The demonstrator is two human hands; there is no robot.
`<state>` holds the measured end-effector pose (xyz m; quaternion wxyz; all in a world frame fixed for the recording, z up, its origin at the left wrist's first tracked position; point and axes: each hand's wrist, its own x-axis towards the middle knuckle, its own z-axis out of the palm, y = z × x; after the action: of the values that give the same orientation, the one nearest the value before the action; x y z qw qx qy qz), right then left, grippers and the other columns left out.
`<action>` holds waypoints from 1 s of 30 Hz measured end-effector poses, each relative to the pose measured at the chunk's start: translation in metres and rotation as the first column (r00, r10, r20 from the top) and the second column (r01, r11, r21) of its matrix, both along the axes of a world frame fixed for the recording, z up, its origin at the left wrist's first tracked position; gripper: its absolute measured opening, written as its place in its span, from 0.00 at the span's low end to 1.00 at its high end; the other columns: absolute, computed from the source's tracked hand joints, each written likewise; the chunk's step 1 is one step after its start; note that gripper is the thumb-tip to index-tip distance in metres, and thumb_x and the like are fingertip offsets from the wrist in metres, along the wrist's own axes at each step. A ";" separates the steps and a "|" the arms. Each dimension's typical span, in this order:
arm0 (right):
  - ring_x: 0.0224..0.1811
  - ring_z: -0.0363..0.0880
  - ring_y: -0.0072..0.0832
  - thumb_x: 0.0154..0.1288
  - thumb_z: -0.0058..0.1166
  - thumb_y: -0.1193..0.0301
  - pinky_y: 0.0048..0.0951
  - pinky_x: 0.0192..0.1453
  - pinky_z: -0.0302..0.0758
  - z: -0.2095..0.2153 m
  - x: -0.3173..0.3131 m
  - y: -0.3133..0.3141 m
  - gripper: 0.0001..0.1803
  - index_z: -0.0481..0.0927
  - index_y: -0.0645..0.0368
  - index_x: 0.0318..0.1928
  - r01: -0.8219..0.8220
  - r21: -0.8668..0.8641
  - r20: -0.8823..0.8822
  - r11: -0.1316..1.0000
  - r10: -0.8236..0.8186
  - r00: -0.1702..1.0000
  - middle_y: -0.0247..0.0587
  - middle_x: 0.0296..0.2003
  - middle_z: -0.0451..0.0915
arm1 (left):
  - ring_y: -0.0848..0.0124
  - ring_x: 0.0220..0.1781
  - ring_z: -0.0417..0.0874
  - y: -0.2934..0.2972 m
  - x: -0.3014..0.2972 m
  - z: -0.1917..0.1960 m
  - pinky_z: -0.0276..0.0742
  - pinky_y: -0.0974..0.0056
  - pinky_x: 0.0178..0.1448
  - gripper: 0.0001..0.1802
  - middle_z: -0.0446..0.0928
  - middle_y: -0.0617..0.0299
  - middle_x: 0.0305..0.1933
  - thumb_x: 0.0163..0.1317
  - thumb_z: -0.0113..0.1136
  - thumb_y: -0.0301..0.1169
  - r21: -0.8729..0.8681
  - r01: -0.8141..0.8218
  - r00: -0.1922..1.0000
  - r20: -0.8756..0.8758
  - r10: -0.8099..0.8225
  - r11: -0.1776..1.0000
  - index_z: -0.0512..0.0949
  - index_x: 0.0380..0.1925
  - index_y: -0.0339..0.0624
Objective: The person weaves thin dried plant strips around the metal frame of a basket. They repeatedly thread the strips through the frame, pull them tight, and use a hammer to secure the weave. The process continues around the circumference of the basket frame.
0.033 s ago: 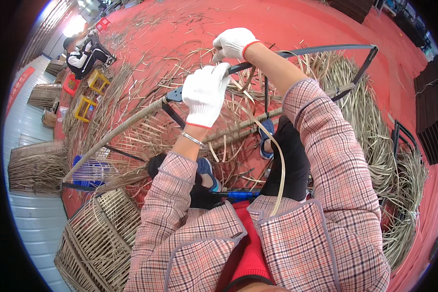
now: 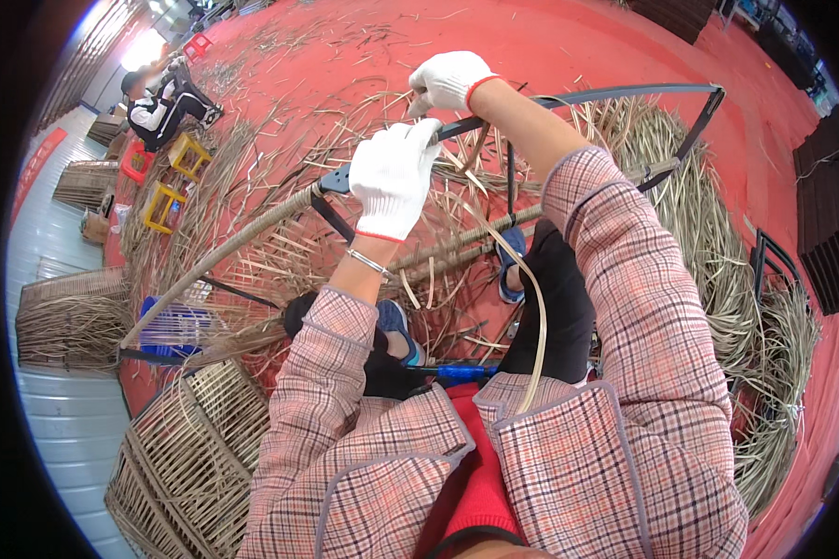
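Observation:
Both my hands wear white knitted gloves with red cuff edges. My left hand [image 2: 396, 177] is closed around a dark metal frame bar [image 2: 615, 93], beside a grey joint piece [image 2: 336, 180]. Just above and to its right, my right hand [image 2: 452, 82] pinches, with a bit of tan strip showing at its fingertips. A long pale cane strip [image 2: 539, 317] curves from my jacket front up toward the bar; its far end is hidden near my left hand. Farther left, the frame's side rail [image 2: 219, 249] is wrapped in tan strips.
Loose strips [image 2: 280, 186] litter the red floor under the frame. A large bundle of strips [image 2: 708, 270] lies to the right. Woven panels [image 2: 191, 447] stand at left. Yellow stools [image 2: 165, 207] and a seated person [image 2: 163, 107] are at the far left. Dark stacks [image 2: 825, 214] stand at right.
Almost nothing differs. My left forearm has shifted very slightly, while both hands keep their places at the bar.

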<state>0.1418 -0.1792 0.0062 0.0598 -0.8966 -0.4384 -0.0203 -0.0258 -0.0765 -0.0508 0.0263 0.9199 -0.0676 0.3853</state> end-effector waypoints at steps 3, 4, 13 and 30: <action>0.41 0.86 0.41 0.60 0.67 0.46 0.43 0.44 0.80 0.012 0.016 -0.033 0.19 0.88 0.43 0.43 0.030 0.073 0.070 0.997 -0.035 0.997 0.36 0.36 0.88 | 0.66 0.34 0.81 0.006 0.004 -0.003 0.73 0.59 0.38 0.13 0.76 0.69 0.30 0.63 0.67 0.42 0.080 0.017 1.000 0.018 -0.019 0.997 0.79 0.46 0.59; 0.38 0.84 0.41 0.62 0.66 0.50 0.43 0.42 0.78 0.017 0.027 -0.061 0.16 0.84 0.46 0.39 0.027 0.100 0.103 0.995 -0.037 0.994 0.39 0.33 0.85 | 0.66 0.34 0.81 0.008 0.005 -0.004 0.73 0.58 0.38 0.13 0.76 0.68 0.30 0.63 0.67 0.42 0.092 0.007 1.000 -0.019 -0.005 0.996 0.79 0.46 0.58; 0.49 0.82 0.32 0.65 0.67 0.56 0.32 0.59 0.74 0.051 0.014 -0.508 0.27 0.84 0.64 0.55 0.810 0.443 -0.259 0.383 -0.811 0.525 0.45 0.43 0.86 | 0.59 0.45 0.85 0.008 0.008 0.009 0.80 0.55 0.50 0.18 0.83 0.61 0.42 0.66 0.66 0.40 0.073 -0.035 0.957 -0.286 0.054 0.997 0.80 0.54 0.55; 0.53 0.83 0.45 0.74 0.55 0.68 0.36 0.58 0.79 -0.162 -0.134 0.001 0.23 0.75 0.60 0.67 0.461 0.809 -0.490 0.366 -0.015 0.872 0.50 0.55 0.81 | 0.53 0.51 0.84 0.027 0.021 0.025 0.78 0.54 0.57 0.20 0.83 0.52 0.46 0.65 0.64 0.43 -0.198 0.000 0.820 -0.561 -0.113 0.980 0.81 0.51 0.44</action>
<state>0.0073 -0.1782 -0.1560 0.6216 -0.7546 -0.1945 -0.0792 -0.0050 -0.0495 -0.0261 0.1438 0.9837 -0.0475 0.0965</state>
